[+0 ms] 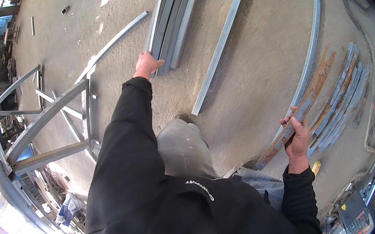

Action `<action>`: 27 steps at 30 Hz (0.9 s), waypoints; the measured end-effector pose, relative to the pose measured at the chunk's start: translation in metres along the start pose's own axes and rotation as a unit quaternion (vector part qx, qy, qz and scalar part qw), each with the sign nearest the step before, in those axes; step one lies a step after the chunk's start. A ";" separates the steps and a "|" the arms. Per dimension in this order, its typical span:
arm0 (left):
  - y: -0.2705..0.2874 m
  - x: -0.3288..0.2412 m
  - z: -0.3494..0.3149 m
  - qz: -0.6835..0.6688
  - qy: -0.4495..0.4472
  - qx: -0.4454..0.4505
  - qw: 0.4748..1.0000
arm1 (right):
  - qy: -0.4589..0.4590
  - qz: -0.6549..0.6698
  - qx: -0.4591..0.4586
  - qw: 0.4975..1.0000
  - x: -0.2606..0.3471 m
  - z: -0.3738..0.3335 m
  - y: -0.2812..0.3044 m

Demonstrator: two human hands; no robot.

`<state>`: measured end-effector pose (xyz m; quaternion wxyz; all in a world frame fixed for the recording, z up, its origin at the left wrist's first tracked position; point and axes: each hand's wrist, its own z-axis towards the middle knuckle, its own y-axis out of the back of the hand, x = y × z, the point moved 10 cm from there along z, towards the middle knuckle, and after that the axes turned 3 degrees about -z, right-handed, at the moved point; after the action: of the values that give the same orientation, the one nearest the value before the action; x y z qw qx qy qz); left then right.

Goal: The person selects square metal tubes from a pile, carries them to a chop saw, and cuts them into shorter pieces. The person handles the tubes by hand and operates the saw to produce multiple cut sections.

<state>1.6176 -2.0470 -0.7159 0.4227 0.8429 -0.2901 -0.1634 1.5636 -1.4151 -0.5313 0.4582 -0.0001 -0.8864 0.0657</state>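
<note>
My left hand (146, 64) reaches forward to the near end of a bundle of short grey square steel tubes (178, 27) on the floor. Its fingers curl over the end of the leftmost tubes, and its thumb points right. How many it grips is hidden. On the right, my right hand (298, 139) is closed around a rusty steel bar (312, 93), which slants from beside my leg up to the far right. Several more rusty, grey-blue steel bars (341, 101) lie side by side just right of it.
A long square tube (223, 40) lies between my hands, and another (314, 46) runs farther right. At left stands a welded steel frame (48, 112); a thin tube (113, 46) lies behind it. A cable (359, 21) and a machine (356, 215) are at right.
</note>
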 end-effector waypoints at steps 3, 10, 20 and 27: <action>-0.007 -0.001 0.006 0.005 0.017 0.019 1.000 | -0.021 -0.011 -0.002 1.000 -0.012 -0.001 -0.008; -0.007 -0.013 -0.004 0.036 0.036 -0.013 0.999 | -0.051 -0.019 0.021 0.998 -0.022 -0.001 -0.032; 0.009 0.013 0.018 -0.025 -0.023 -0.038 0.999 | -0.102 0.071 0.118 0.985 -0.014 -0.015 -0.050; 0.002 -0.034 -0.033 -0.494 -0.008 0.216 0.842 | -0.086 0.085 0.112 0.986 -0.006 -0.016 -0.031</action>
<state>1.6076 -2.0059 -0.6932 0.0913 0.9431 0.1332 -0.2907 1.5822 -1.4441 -0.5234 0.3698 -0.0189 -0.9065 0.2028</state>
